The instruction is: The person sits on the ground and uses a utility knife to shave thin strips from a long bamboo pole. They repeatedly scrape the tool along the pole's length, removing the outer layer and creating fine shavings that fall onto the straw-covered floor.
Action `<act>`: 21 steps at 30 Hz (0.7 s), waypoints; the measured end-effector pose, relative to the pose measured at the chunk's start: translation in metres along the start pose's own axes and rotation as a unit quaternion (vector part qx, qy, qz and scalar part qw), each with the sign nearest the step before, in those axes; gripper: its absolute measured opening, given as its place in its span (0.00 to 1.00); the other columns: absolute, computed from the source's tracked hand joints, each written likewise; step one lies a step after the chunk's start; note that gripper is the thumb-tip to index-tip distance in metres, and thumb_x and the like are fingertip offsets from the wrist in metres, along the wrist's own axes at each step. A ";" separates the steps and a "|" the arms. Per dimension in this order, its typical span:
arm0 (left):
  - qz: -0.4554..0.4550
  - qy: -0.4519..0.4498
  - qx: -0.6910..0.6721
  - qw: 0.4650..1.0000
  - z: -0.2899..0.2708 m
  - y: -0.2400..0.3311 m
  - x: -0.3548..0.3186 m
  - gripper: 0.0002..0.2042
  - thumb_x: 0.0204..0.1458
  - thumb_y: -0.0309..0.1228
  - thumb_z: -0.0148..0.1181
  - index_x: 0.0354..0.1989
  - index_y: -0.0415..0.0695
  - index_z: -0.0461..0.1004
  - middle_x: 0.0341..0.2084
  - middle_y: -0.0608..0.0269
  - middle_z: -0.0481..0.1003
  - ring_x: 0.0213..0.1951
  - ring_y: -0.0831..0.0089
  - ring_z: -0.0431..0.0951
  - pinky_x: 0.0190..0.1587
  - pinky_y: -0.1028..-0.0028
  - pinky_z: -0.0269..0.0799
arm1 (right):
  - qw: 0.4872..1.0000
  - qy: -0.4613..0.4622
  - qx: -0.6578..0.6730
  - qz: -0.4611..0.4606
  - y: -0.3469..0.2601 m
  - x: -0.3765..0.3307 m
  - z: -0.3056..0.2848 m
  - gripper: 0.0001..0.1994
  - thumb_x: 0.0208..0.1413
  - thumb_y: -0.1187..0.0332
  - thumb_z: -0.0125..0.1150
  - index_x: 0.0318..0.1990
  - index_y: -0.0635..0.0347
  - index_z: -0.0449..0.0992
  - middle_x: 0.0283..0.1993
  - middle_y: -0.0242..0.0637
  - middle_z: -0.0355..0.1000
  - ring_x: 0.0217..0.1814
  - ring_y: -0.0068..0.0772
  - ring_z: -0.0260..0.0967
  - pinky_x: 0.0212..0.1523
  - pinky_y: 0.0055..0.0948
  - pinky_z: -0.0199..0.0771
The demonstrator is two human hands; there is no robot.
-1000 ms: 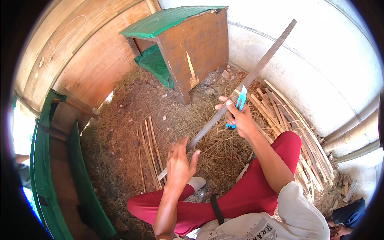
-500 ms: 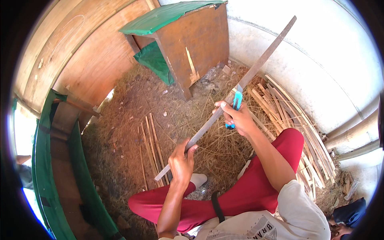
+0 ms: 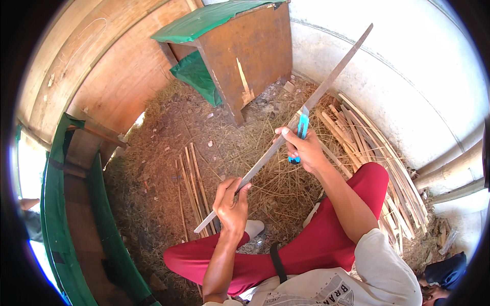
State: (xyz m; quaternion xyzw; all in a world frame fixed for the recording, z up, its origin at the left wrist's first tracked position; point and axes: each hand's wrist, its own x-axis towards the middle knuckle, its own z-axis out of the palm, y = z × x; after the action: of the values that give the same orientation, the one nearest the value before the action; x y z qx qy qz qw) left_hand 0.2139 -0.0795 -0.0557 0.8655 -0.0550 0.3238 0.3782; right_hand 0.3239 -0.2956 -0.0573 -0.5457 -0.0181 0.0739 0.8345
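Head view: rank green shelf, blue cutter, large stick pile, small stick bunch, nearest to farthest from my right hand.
1. Blue cutter, in your right hand
2. Large stick pile, to its right
3. Small stick bunch, left
4. Green shelf, far left

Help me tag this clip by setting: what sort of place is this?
Perhaps a simple shed, going by the straw-strewn dirt floor, the wooden wall and the pile of wood strips.

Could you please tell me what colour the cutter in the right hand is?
Light blue, turquoise-like; the head view shows the cutter best.
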 end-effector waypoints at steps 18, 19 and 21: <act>0.074 0.041 0.045 0.995 -0.001 -0.002 0.005 0.07 0.44 0.16 0.72 0.31 0.40 0.81 0.33 0.59 0.80 0.31 0.71 0.82 0.29 0.76 0.79 | 0.999 -0.037 -0.004 -0.005 0.000 -0.002 0.001 0.16 0.67 0.58 0.58 0.49 0.64 0.78 0.34 0.36 0.79 0.17 0.12 0.52 0.19 0.18 0.55; 0.070 0.051 0.048 0.995 -0.001 -0.003 0.004 0.07 0.44 0.16 0.72 0.29 0.40 0.80 0.33 0.60 0.80 0.30 0.71 0.82 0.27 0.76 0.78 | 0.999 -0.046 -0.001 0.002 -0.001 -0.003 0.002 0.16 0.67 0.59 0.57 0.51 0.64 0.77 0.38 0.39 0.79 0.17 0.12 0.52 0.19 0.18 0.55; 0.062 0.070 0.054 0.994 0.002 -0.010 -0.001 0.08 0.43 0.16 0.72 0.26 0.41 0.78 0.32 0.61 0.80 0.28 0.72 0.82 0.25 0.75 0.77 | 0.998 -0.065 0.004 0.018 -0.003 -0.004 0.003 0.16 0.68 0.62 0.55 0.54 0.64 0.76 0.46 0.43 0.81 0.18 0.12 0.52 0.19 0.18 0.56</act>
State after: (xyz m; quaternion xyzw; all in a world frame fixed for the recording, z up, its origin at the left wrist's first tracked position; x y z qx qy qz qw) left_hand 0.2177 -0.0735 -0.0635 0.8550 -0.0646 0.4086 0.3128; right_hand 0.3201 -0.2941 -0.0534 -0.5362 -0.0627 0.1242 0.8325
